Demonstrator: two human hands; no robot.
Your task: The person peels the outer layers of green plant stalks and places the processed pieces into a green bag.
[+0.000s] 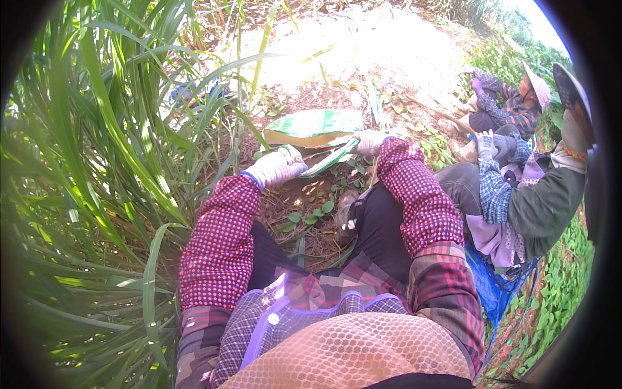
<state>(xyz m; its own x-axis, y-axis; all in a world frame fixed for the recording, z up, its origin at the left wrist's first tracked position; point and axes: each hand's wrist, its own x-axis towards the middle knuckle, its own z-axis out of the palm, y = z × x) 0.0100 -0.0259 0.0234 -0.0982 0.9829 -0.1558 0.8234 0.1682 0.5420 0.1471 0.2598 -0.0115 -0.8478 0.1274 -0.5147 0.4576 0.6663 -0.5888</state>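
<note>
A green and white woven plastic sack (316,121) lies on the ground in front of me, its near edge folded or pulled toward me. My left hand (277,167), in a pale knitted work glove, grips the left part of that near edge. At the edge's right side my right hand (370,142), gloved alike, closes on the sack too; its fingertips are partly hidden. Dotted red and purple oversleeves (223,243) cover both my forearms. Beneath the sack, dry straw and soil (311,194) show between my knees.
Tall green grass (97,170) crowds the left side. Two people in hats sit at the right, the nearer person (539,204) close beside my knee with a wooden stick or handle (442,114) near their hand. A blue plastic sheet or bag (491,282) lies under that person.
</note>
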